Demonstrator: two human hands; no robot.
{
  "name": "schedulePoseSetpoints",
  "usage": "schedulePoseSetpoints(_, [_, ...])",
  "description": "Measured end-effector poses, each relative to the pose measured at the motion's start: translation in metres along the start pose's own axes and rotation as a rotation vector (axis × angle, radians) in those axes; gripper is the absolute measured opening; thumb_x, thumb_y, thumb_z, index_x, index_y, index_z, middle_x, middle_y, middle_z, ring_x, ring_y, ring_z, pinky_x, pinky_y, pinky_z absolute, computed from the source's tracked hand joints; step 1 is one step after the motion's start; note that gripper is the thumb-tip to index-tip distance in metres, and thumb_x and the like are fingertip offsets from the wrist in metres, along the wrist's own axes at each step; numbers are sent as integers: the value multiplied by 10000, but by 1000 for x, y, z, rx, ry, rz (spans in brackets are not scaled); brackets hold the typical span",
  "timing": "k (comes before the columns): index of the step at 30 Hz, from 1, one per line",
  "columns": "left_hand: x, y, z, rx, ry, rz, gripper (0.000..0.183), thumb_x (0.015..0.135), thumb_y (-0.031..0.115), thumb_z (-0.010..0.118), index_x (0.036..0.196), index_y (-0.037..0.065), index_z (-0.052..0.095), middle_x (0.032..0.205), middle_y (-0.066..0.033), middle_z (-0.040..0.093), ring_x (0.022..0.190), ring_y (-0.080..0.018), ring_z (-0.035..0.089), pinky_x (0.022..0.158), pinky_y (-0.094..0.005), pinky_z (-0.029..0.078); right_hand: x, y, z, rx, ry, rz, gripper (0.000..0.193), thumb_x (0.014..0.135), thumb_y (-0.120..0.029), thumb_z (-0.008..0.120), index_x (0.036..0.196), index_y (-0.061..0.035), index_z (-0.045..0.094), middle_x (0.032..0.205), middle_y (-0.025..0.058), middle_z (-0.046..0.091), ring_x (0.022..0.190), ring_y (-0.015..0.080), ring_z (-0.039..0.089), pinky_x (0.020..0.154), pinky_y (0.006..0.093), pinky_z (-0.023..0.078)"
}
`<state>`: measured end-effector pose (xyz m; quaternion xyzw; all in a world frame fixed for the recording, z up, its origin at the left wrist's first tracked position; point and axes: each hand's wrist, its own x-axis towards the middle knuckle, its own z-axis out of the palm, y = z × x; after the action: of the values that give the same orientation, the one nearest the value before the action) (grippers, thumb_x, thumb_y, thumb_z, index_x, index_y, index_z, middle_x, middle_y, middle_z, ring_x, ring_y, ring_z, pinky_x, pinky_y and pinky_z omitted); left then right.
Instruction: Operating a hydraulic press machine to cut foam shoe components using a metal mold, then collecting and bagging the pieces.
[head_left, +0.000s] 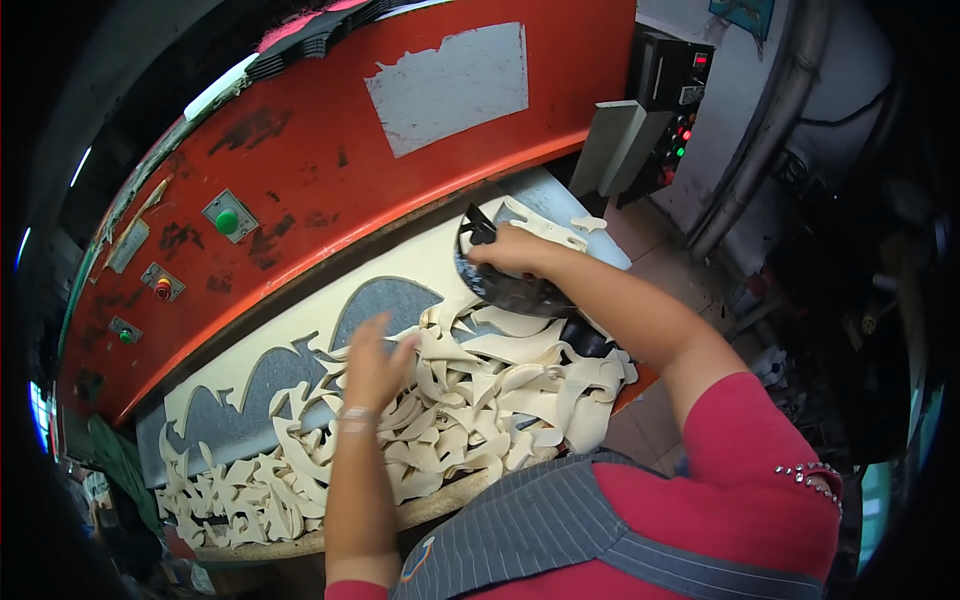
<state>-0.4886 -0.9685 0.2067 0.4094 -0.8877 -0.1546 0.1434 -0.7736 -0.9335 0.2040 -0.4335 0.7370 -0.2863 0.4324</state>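
Both hands work: right hand (512, 250) fingers clamp a black cutting die (505, 285) lying lengthwise front-to-back; left hand (372, 362) fingers spread.

On the red machine front before you, there is a large grey rectangular label (447, 88) with torn edges, near the top middle. At the far left side of this front you see a small pale, worn label plate (128, 244), long and tilted, above the buttons. On the dark control box at the upper right there is a small red display (701, 59). At the top right corner hangs a blue-green sign (742, 14), only partly in view
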Motion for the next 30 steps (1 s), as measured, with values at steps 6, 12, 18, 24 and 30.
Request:
schedulePoseSetpoints(6, [40, 17, 90, 32, -12, 63, 417, 801, 238, 648, 1167, 50, 581, 1085, -150, 587, 1028, -338, 531, 928, -425, 399, 53, -15, 40, -191, 218, 179, 824, 713, -512, 635, 1244, 86, 439, 1229, 258, 529, 1083, 308, 576, 939, 384, 437])
schedulePoseSetpoints(12, [53, 8, 88, 22, -90, 93, 275, 729, 102, 593, 993, 107, 666, 945, -94, 565, 964, -282, 515, 841, -409, 403, 58, 15, 25, -339, 257, 77, 908, 759, -609, 600, 1295, 91, 383, 1264, 245, 504, 1152, 353, 517, 958, 392, 425])
schedulePoseSetpoints(18, [58, 10, 84, 73, -91, 175, 262, 732, 122, 604, 984, 86, 666, 974, -116, 577, 974, -287, 529, 862, -419, 395, -7, 105, 15, -92, 51, -235, 923, 703, -432, 748, 1390, 19, 328, 1304, 228, 476, 1215, 341, 458, 998, 367, 384])
schedulePoseSetpoints(24, [90, 3, 99, -144, -110, 108, 555, 786, 182, 622, 1279, -12, 458, 1254, -234, 509, 1197, -365, 456, 1031, -441, 314, -8, 120, 37, -94, 232, -475, 642, 767, -267, 710, 1302, -2, 474, 1254, 211, 497, 1173, 348, 453, 1005, 380, 353])
schedulePoseSetpoints(30, [93, -8, 116, -267, -39, 83, 541, 824, 131, 583, 1319, -21, 429, 1313, -258, 464, 1221, -373, 438, 1049, -396, 321, 3, 123, 43, -201, 246, -468, 617, 815, -240, 672, 1340, -20, 435, 1279, 192, 469, 1157, 345, 451, 946, 355, 419])
